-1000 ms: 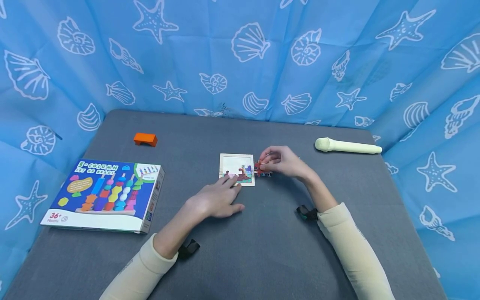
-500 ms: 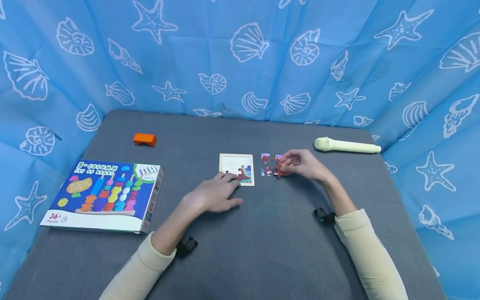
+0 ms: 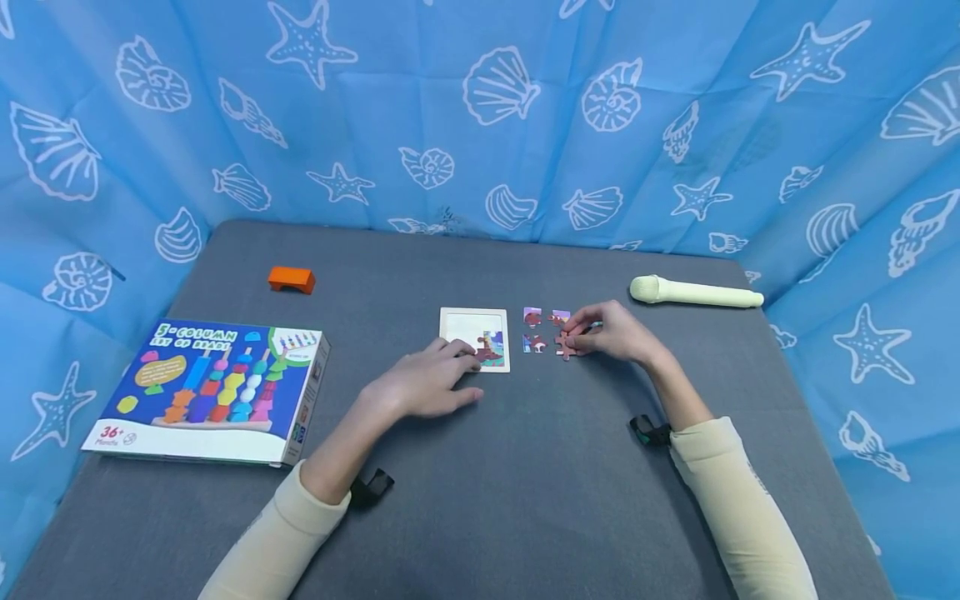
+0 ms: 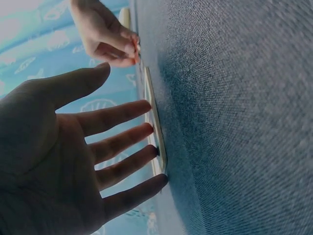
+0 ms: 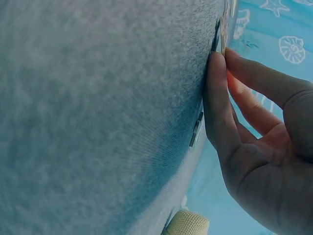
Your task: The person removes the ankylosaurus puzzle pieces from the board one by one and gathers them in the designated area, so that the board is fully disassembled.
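Note:
My left hand (image 3: 420, 383) rests its fingertips on the near-left part of a small pale puzzle tray (image 3: 474, 311). In the left wrist view its fingers (image 4: 117, 117) are spread and nearly straight along the tray's edge. Some joined coloured pieces (image 3: 491, 350) fill the tray's near-right corner; the hand hides the near-left corner. To the right of the tray, my right hand (image 3: 611, 332) pinches a red jigsaw puzzle piece (image 3: 564, 346) between thumb and fingers, low over the table. Near it lie loose puzzle pieces, one purple and red (image 3: 532, 317), another with white (image 3: 535, 343), and a third (image 3: 559, 317) partly beside the fingers.
A boxed bead set (image 3: 202, 392) lies at the left of the grey table (image 3: 525, 500). Behind it sits an orange arch block (image 3: 292, 279). A pale green toy microphone (image 3: 697, 293) lies at the back right. A blue shell-patterned curtain (image 3: 480, 125) surrounds the back and sides.
My right hand has moved right from the tray's edge with the red puzzle piece, uncovering loose pieces. My left hand has shifted slightly left on the tray.

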